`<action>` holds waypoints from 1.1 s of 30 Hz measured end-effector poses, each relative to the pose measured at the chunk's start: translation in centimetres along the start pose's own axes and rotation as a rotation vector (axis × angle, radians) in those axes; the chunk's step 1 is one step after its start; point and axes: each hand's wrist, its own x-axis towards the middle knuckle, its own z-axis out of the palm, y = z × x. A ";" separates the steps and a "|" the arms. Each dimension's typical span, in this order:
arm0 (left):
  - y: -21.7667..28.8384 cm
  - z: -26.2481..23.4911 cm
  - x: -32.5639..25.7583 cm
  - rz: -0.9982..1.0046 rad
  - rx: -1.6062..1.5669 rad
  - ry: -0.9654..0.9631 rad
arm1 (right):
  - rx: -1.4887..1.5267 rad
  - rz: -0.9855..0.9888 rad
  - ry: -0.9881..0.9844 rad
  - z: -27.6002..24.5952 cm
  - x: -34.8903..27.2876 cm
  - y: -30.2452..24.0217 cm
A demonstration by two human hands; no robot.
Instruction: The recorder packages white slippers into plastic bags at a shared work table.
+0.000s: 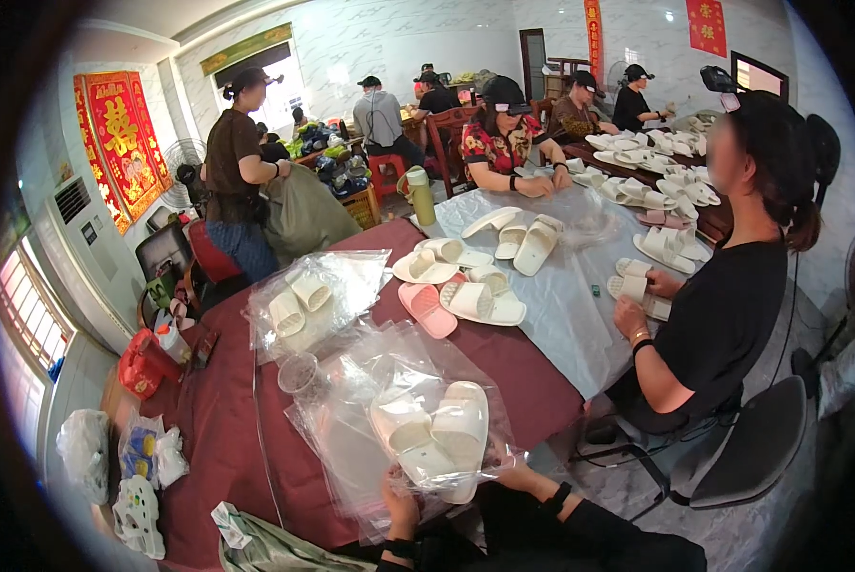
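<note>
At the table's near edge, a pair of white slide slippers [461, 424] lies in a clear plastic bag [499, 405]. My left hand [401, 500] grips the bag's near left edge, its fingers partly behind the film. On the near right corner of the bag, my right hand [521, 477] is closed, with some fingertips hidden. More clear bags [337, 419] lie flat under and beside this one, next to a clear plastic cup [299, 374]. Farther off, another bagged pair of white slippers [299, 303] rests on the dark red tablecloth [223, 410].
Loose white slippers [532, 246] and a pink slipper [427, 310] lie mid-table. To the right, a seated person [723, 276] holds white slippers; another person [508, 148] sits across. A grey chair [747, 443] stands at the right. A red bag [146, 364] is at the left.
</note>
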 end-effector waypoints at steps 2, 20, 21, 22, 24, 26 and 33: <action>0.7 0.2 -0.3 -0.069 -0.022 0.029 | -0.006 0.065 0.037 0.2 0.2 0.1; -0.6 -1.7 0.2 -0.050 -0.187 -0.029 | 0.239 -0.042 0.611 3.9 3.2 -4.1; -0.8 -1.5 0.0 -0.022 -0.161 -0.032 | 0.143 -0.052 0.667 4.4 3.4 -3.7; -0.7 -1.2 -0.2 0.004 -0.136 -0.034 | 0.143 -0.052 0.665 4.8 3.5 -3.7; 0.9 0.4 -0.6 0.015 -0.054 -0.121 | 0.203 -0.054 0.702 5.3 3.3 -4.0; 0.9 -0.2 -0.5 0.036 0.029 -0.192 | 0.121 -0.085 0.674 6.5 3.0 -5.0; 0.3 -0.4 0.7 -0.050 0.212 -0.264 | 0.059 -0.152 0.756 6.4 4.1 -3.5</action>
